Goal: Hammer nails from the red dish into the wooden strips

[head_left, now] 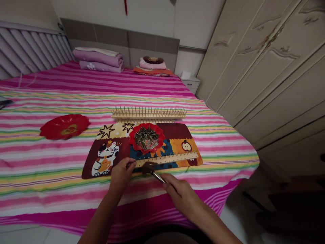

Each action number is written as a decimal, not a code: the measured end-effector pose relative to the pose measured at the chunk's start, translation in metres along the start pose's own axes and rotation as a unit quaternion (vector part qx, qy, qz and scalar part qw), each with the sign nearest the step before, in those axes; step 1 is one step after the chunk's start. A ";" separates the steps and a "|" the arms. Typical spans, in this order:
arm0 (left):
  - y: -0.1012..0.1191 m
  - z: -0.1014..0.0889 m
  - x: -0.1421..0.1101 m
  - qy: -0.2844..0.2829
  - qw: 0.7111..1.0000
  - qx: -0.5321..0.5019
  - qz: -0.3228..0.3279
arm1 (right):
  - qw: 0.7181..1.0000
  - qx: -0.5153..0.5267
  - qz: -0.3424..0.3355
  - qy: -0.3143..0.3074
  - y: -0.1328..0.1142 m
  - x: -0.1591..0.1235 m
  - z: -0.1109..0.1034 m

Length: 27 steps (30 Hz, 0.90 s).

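My right hand point(181, 193) is wrapped round the handle of a hammer point(157, 177), whose dark head is over the near edge of a narrow wooden strip point(175, 158). A row of nails stands along the strip, which lies across a patterned mat point(124, 145). At the strip's left end, my left hand point(123, 172) has its thumb and fingers pinched together. Whatever is between those fingertips is too small to make out. Just beyond the strip sits a red scalloped bowl point(132, 142) with many loose nails point(146, 137) in it.
Behind the mat, more wooden strips point(149, 117) bristle with upright nails. A red plate point(54, 128) lies to the left on the striped bedspread point(61, 159). Folded bedding point(99, 61) is stacked by the headboard point(111, 35); a wardrobe point(266, 74) stands at right.
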<state>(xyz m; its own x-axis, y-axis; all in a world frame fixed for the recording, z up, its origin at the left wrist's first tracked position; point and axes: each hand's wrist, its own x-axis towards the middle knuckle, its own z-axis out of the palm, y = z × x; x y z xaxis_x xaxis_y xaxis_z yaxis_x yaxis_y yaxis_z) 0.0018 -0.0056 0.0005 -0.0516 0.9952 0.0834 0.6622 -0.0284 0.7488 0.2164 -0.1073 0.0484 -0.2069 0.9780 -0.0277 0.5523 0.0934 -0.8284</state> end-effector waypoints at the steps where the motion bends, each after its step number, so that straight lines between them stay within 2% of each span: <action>1: 0.001 -0.002 0.000 -0.009 1.000 -0.014 -0.008 | 1.000 0.013 0.022 -0.011 0.013 -0.012 -0.002; 3: 0.004 -0.007 0.001 -0.017 0.999 -0.033 -0.021 | 0.998 0.025 0.059 0.006 0.042 -0.033 -0.004; 6: 0.016 -0.013 0.010 0.002 1.000 -0.017 -0.023 | 0.991 0.042 0.124 0.031 0.086 -0.057 -0.002; 9: 0.032 -0.010 0.031 0.000 0.999 0.049 0.005 | 0.977 0.079 0.189 0.066 0.112 -0.067 0.002; 12: 0.048 0.002 0.057 -0.046 0.987 0.147 0.039 | 0.965 0.112 0.223 0.077 0.118 -0.067 0.005; 18: 0.074 0.024 0.090 -0.094 0.943 0.314 0.064 | 0.959 0.158 0.223 0.081 0.112 -0.063 0.005; 23: 0.083 0.035 0.096 -0.144 0.933 0.330 0.021 | 0.963 0.147 0.213 0.075 0.115 -0.063 0.005; 27: 0.080 0.044 0.100 -0.149 0.939 0.310 -0.001 | 0.971 0.125 0.193 0.061 0.119 -0.063 0.005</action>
<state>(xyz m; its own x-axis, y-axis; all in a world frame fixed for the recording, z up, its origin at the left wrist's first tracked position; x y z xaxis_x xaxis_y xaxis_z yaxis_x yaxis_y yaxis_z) 0.0825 0.0961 0.0402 0.0980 0.9797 -0.1746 0.9752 -0.0595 0.2134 0.2907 -0.1590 -0.0513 0.0820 0.9477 -0.3086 0.3528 -0.3172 -0.8803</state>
